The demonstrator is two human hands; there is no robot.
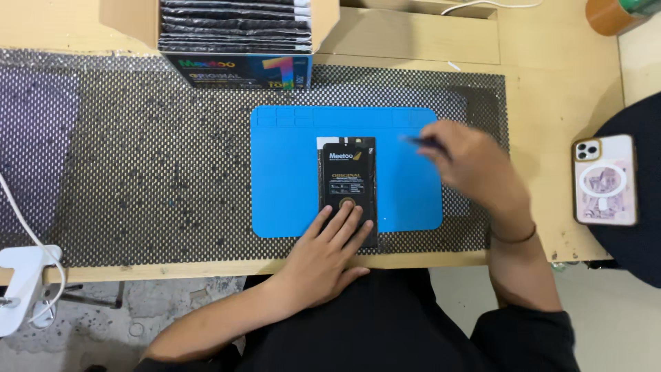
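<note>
In the middle of the frame a flat black packet (348,187) with a white backing card lies on a blue mat (286,172), which sits on a dotted non-slip sheet (151,165) over the wooden table (551,103). The left hand (323,256) is spread flat, its fingers pressing the packet's lower end. The right hand (468,164), to the right of the packet above the mat's edge, is blurred and pinches a thin dark tool (421,141); what kind of tool it is cannot be told. At the top of the frame an open box (237,41) holds a stack of similar dark packets, and a phone (604,179) lies at the right. As a judgement, the packet could slide or tip on the smooth mat if the flat hand eases off, and the tool's tip might slip toward the pressing fingers or scratch the packet, since the right hand moves fast
</note>
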